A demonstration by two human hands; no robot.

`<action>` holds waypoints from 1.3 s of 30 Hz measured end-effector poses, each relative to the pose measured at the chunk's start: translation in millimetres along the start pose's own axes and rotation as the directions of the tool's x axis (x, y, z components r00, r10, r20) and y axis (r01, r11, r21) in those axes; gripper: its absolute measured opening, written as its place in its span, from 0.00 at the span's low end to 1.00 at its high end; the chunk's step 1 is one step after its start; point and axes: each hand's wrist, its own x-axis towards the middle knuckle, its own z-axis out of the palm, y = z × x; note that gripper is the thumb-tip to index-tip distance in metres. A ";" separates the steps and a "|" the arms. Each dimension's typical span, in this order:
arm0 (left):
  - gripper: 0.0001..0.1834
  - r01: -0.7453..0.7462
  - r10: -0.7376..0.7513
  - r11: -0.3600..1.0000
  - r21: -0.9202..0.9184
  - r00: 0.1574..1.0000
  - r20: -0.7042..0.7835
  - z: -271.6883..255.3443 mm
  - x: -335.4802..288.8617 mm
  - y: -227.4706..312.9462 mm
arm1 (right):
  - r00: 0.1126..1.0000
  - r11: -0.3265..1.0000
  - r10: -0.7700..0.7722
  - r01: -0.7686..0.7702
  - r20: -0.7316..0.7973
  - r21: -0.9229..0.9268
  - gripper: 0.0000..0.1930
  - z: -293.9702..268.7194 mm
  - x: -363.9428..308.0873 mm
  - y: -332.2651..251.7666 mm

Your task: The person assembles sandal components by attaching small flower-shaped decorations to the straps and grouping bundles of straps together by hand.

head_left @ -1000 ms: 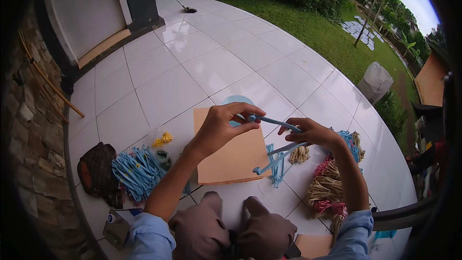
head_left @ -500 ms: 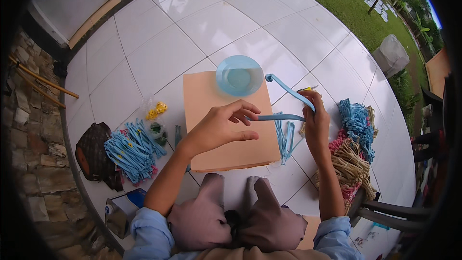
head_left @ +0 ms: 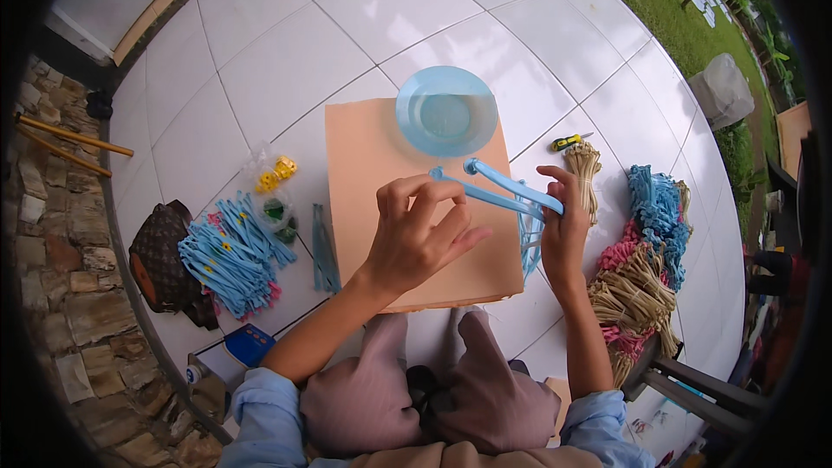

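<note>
My right hand [head_left: 563, 230] pinches a light-blue cord-like strap [head_left: 507, 180] near its bend, and two lengths of it reach leftward with knotted-looking ends. Close to those ends is my left hand [head_left: 423, 234], its fingers half curled and the thumb apart. It does not appear to grip the strap. Both hands are above a peach-coloured board [head_left: 360, 147]. A translucent blue bowl [head_left: 446, 111] sits on the board's far edge. More blue straps [head_left: 530, 247] lie at the board's right side, partly hidden by my right hand.
Left on the tiled floor are a blue strap pile [head_left: 230, 260], a brown bag [head_left: 163, 256] and yellow pieces in plastic [head_left: 276, 173]. Right are a screwdriver [head_left: 568, 141], a beige bundle [head_left: 586, 178] and heaps of blue [head_left: 656, 208], beige [head_left: 637, 290] and pink strands.
The strap's two lengths have swung closer together, their ends now near my left fingers. My left hand has curled its fingers and no longer reaches along the lower length. The view has shifted slightly.
</note>
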 end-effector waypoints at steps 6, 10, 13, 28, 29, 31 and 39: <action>0.13 -0.079 0.084 0.947 -0.311 0.996 0.005 3.6 -31.6 4.5 | 0.996 0.996 0.089 -0.089 0.004 -0.009 0.09 6.4 -3.2 9.5; 0.18 0.049 0.022 0.964 -0.263 0.965 0.262 11.5 -33.8 9.6 | 0.999 0.997 0.031 -0.033 -0.032 -0.064 0.11 20.1 -2.8 24.9; 0.25 0.014 0.039 0.989 -0.146 0.935 0.352 15.5 -29.1 10.6 | 1.000 0.992 0.020 -0.017 0.021 -0.123 0.13 27.4 -0.4 33.7; 0.26 0.026 -0.038 0.999 0.035 0.915 0.401 37.4 -33.2 4.3 | 0.909 0.796 0.118 -0.328 0.401 0.509 0.20 5.3 21.7 73.9; 0.26 0.024 -0.035 0.999 0.032 0.915 0.402 37.3 -31.9 4.7 | 0.878 0.764 0.118 -0.379 0.465 0.522 0.24 0.6 23.2 76.7; 0.24 0.045 -0.054 0.998 0.032 0.922 0.383 37.4 -29.2 5.3 | 0.844 0.730 0.116 -0.430 0.524 0.532 0.29 -3.8 25.3 77.7; 0.16 0.096 -0.075 0.993 -0.071 0.965 0.253 46.5 -20.7 -9.8 | 0.798 0.718 0.078 -0.460 0.597 0.522 0.49 -11.5 30.4 81.6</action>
